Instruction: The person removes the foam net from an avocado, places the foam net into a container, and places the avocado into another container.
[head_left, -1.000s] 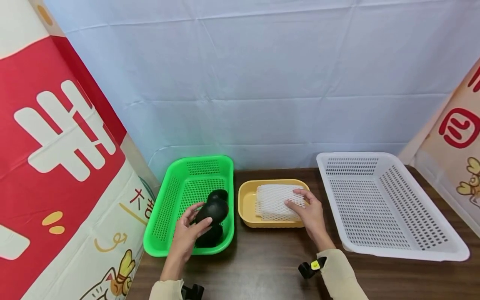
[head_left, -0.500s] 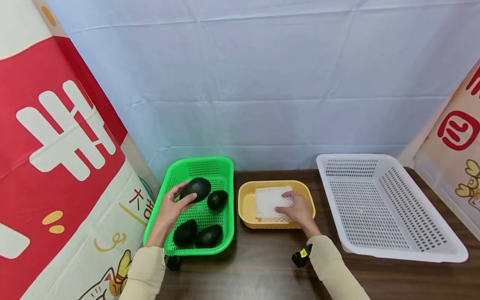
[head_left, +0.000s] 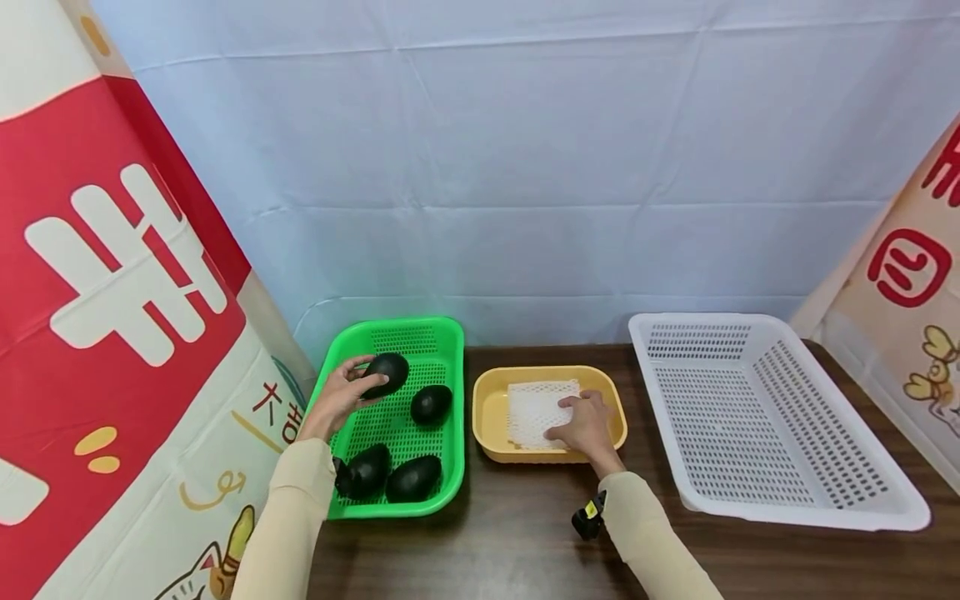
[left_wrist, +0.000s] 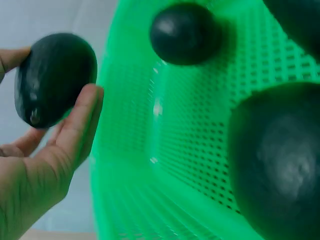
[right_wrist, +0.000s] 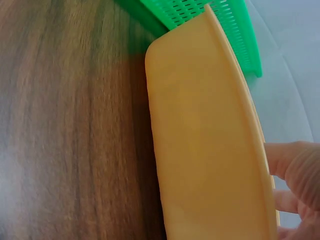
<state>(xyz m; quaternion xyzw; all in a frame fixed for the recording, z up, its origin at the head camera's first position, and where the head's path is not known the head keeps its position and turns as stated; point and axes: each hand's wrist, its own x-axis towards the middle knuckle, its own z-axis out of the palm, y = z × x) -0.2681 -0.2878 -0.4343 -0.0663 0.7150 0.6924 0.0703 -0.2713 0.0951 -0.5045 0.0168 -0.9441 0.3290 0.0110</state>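
My left hand (head_left: 337, 402) holds a dark, smooth avocado (head_left: 387, 374) between thumb and fingers, over the left side of the green basket (head_left: 458, 400). In the left wrist view this avocado (left_wrist: 55, 80) shows a small stem end. Several other avocados (head_left: 431, 405) lie in the basket. My right hand (head_left: 588, 425) reaches into the yellow tray (head_left: 486, 448), thumb and fingers at the right part of the white foam netting (head_left: 536, 410). The tray wall hides those fingertips in the right wrist view, so I cannot tell if they pinch the netting.
A white perforated basket (head_left: 738, 433) stands on the right of the brown wooden table (head_left: 510, 533). Pale cloth (head_left: 525, 208) hangs behind, with a printed red and white panel (head_left: 142, 217) at the left.
My left hand has carried the avocado left and back, away from the others, which now show plainly. My right hand has shifted slightly left and nearer to me on the netting.
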